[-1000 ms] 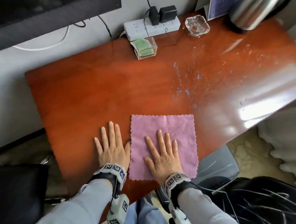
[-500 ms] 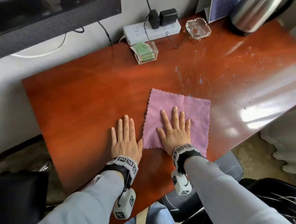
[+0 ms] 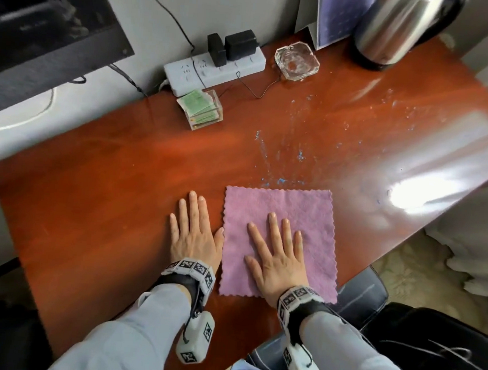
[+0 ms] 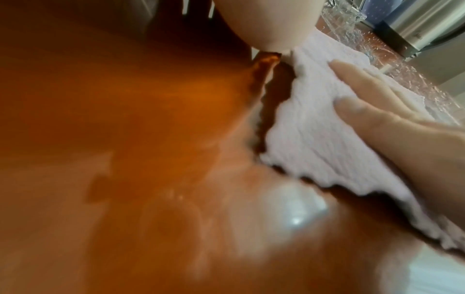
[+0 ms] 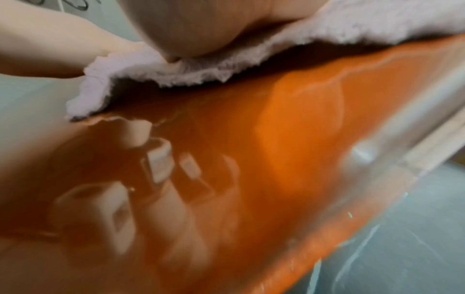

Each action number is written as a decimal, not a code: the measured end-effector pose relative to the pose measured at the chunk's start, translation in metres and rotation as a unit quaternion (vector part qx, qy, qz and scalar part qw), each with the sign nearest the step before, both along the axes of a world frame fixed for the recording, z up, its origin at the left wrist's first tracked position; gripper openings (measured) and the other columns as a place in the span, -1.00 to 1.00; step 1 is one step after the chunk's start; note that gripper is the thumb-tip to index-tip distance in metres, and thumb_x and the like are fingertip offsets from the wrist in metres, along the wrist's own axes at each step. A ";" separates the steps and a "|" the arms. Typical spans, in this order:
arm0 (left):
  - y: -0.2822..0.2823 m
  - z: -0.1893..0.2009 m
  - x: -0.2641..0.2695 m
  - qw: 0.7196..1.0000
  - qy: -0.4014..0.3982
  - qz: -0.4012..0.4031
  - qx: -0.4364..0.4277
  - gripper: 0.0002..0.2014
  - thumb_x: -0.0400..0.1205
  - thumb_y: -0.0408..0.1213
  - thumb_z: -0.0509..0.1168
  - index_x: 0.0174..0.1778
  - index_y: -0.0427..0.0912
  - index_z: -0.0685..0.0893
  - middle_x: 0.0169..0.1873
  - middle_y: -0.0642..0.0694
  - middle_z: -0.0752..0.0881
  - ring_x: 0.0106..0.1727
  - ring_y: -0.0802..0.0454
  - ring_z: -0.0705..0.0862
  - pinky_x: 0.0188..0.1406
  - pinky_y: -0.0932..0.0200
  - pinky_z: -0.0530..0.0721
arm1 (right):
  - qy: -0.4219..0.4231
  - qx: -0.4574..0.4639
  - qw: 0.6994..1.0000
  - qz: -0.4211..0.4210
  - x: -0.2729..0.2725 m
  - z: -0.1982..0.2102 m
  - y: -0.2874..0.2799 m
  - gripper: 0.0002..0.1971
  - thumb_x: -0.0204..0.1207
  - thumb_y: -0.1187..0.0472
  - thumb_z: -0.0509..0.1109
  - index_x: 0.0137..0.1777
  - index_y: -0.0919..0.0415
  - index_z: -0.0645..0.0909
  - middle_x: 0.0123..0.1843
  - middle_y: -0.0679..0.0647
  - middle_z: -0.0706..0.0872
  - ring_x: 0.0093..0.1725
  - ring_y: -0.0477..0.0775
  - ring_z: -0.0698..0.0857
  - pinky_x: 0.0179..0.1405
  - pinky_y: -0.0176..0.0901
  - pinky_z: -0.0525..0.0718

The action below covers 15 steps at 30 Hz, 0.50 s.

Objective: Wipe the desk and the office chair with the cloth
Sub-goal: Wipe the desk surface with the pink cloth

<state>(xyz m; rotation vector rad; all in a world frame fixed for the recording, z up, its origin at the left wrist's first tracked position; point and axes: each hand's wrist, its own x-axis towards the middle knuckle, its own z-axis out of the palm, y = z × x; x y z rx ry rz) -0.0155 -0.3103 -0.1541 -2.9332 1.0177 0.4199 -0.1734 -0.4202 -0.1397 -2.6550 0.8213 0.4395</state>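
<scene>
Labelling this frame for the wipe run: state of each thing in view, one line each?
cloth: spread flat on desk, unfolded
right hand: flat, pressing on cloth
left hand: flat on bare desk, beside cloth
desk: blue-white specks beyond cloth
power strip: two black adapters plugged in
glass ashtray: upright
clear box: holds green packets
kettle: upright

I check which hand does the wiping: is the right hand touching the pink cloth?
Touching. The head view shows the right hand lying flat, fingers spread, on the pink cloth; the left wrist view shows its fingers pressed on the fabric.
</scene>
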 end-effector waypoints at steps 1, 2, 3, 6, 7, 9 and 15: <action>-0.007 0.000 0.001 1.000 0.002 0.002 0.000 -0.23 0.75 0.13 -0.09 0.75 -0.24 -0.19 0.74 -0.19 -0.23 0.77 -0.18 -0.17 0.73 -0.24 -0.06 | -0.005 0.000 1.000 -0.002 0.007 -0.001 -0.008 -0.36 0.68 -0.30 -0.24 0.69 -0.25 -0.37 0.73 0.09 -0.41 0.69 0.33 -0.37 0.61 0.36 -0.32; -0.014 0.000 0.002 1.000 -0.001 0.003 0.000 -0.24 0.75 0.14 -0.10 0.75 -0.23 -0.18 0.75 -0.19 -0.22 0.77 -0.18 -0.16 0.73 -0.24 -0.06 | -0.014 -0.004 1.000 -0.003 0.015 -0.002 -0.017 -0.36 0.68 -0.30 -0.23 0.69 -0.24 -0.37 0.73 0.09 -0.41 0.69 0.33 -0.38 0.61 0.37 -0.32; -0.019 0.000 0.003 1.000 -0.007 0.004 -0.001 -0.26 0.75 0.13 -0.13 0.75 -0.24 -0.15 0.75 -0.19 -0.19 0.77 -0.18 -0.13 0.72 -0.24 -0.03 | -0.023 -0.010 1.000 -0.003 0.024 -0.003 -0.026 -0.36 0.69 -0.29 -0.22 0.69 -0.24 -0.36 0.73 0.10 -0.40 0.69 0.33 -0.36 0.62 0.37 -0.32; -0.026 0.000 0.002 1.000 -0.020 0.008 0.008 -0.28 0.75 0.10 -0.15 0.76 -0.24 -0.10 0.76 -0.20 -0.14 0.77 -0.20 -0.08 0.72 -0.26 0.03 | -0.035 -0.013 0.999 0.004 0.046 -0.005 -0.049 -0.37 0.70 -0.26 -0.21 0.70 -0.23 -0.33 0.73 0.08 -0.40 0.70 0.32 -0.35 0.62 0.36 -0.35; -0.026 0.000 0.002 1.000 -0.020 0.008 0.013 -0.27 0.75 0.08 -0.10 0.76 -0.24 -0.11 0.75 -0.19 -0.17 0.77 -0.20 -0.11 0.72 -0.26 0.02 | -0.039 -0.013 0.999 0.007 0.051 -0.006 -0.054 -0.37 0.70 -0.26 -0.20 0.70 -0.23 -0.33 0.73 0.07 -0.41 0.70 0.31 -0.35 0.63 0.36 -0.36; -0.025 0.001 0.002 0.999 -0.022 0.003 0.024 -0.22 0.72 0.07 -0.01 0.76 -0.23 -0.15 0.75 -0.19 -0.21 0.77 -0.20 -0.14 0.72 -0.25 0.00 | -0.043 -0.020 0.999 0.013 0.057 -0.008 -0.061 -0.37 0.70 -0.27 -0.20 0.70 -0.23 -0.33 0.74 0.08 -0.40 0.70 0.32 -0.34 0.63 0.37 -0.34; -0.026 0.003 0.003 0.999 -0.019 0.000 0.030 -0.19 0.66 -0.04 0.07 0.76 -0.24 -0.15 0.75 -0.19 -0.21 0.77 -0.21 -0.14 0.72 -0.25 0.00 | -0.043 -0.016 0.999 0.030 0.042 -0.003 -0.049 -0.36 0.71 -0.26 -0.18 0.71 -0.20 -0.33 0.74 0.11 -0.40 0.70 0.33 -0.34 0.64 0.40 -0.27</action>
